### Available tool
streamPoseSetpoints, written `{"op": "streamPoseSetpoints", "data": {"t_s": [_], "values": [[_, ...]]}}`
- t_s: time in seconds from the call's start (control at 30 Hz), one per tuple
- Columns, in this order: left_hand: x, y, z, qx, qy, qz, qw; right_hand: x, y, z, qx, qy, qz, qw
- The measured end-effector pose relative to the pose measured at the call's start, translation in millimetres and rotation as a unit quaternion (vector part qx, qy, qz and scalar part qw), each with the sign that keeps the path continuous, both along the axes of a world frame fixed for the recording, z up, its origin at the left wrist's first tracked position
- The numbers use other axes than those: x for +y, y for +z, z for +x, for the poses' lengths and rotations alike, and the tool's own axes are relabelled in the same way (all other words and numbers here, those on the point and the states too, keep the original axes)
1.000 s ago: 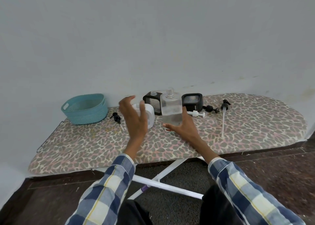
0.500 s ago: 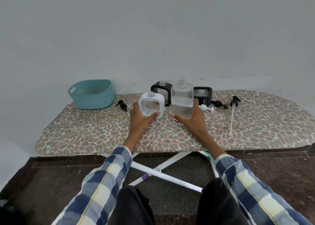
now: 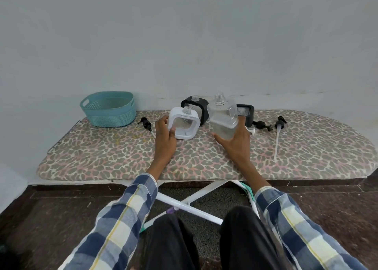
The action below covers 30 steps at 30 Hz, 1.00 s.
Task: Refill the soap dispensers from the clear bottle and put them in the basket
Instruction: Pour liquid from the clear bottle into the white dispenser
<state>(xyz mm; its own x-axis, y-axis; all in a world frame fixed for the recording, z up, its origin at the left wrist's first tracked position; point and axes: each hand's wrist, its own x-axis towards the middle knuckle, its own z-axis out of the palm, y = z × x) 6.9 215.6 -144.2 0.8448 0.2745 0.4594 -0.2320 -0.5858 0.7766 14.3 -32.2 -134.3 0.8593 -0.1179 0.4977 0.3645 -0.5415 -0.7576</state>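
Note:
My left hand (image 3: 164,140) grips the left side of a white-framed soap dispenser (image 3: 184,123) that stands uncapped on the leopard-print ironing board (image 3: 122,157). My right hand (image 3: 235,140) holds the clear bottle (image 3: 224,119), lifted and tilted slightly left, its threaded neck open and liquid in its lower part. Two black-framed dispensers stand behind: one (image 3: 196,108) uncapped at centre, the other (image 3: 245,113) partly hidden by the bottle. A teal basket (image 3: 108,109) sits at the board's back left.
Loose pump heads lie on the board: a black one (image 3: 146,123) left of the white dispenser, a white one (image 3: 252,131), a black one (image 3: 262,125), and one with a long tube (image 3: 278,138) to the right. The wall runs right behind the board.
My left hand came down and took hold of the white dispenser. My right hand raised the clear bottle off the board and tilted it. The camera moved back and tilted down.

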Motion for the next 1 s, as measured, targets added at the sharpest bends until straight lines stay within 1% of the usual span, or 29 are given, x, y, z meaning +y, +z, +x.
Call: {"op": "streamPoseSetpoints", "data": {"t_s": [0.1,0.23,0.33,0.57,0.77,1.0], "values": [[0.3,1.0,0.4,-0.001,-0.006,-0.027,1.000,0.3,3.0,-1.0,-0.002,0.007,-0.022,1.000],[-0.2,-2.4,1.5,0.001,-0.018,-0.028,0.999,-5.3,11.3,4.2,-0.001,0.023,-0.112,0.993],[1.0,-5.3,3.5,-0.001,-0.019,-0.027,0.999,-13.9,24.4,11.5,0.002,0.035,-0.158,0.987],[4.4,-11.6,9.6,-0.014,-0.031,-0.025,0.999,-35.9,42.7,27.8,-0.015,0.057,-0.299,0.953],[2.0,-8.9,5.6,-0.025,-0.038,-0.029,0.999,-41.8,47.6,34.8,-0.019,0.097,-0.312,0.945],[1.8,-7.6,3.4,-0.039,-0.034,-0.025,0.998,-45.2,49.0,33.9,-0.024,0.115,-0.335,0.935]]}}
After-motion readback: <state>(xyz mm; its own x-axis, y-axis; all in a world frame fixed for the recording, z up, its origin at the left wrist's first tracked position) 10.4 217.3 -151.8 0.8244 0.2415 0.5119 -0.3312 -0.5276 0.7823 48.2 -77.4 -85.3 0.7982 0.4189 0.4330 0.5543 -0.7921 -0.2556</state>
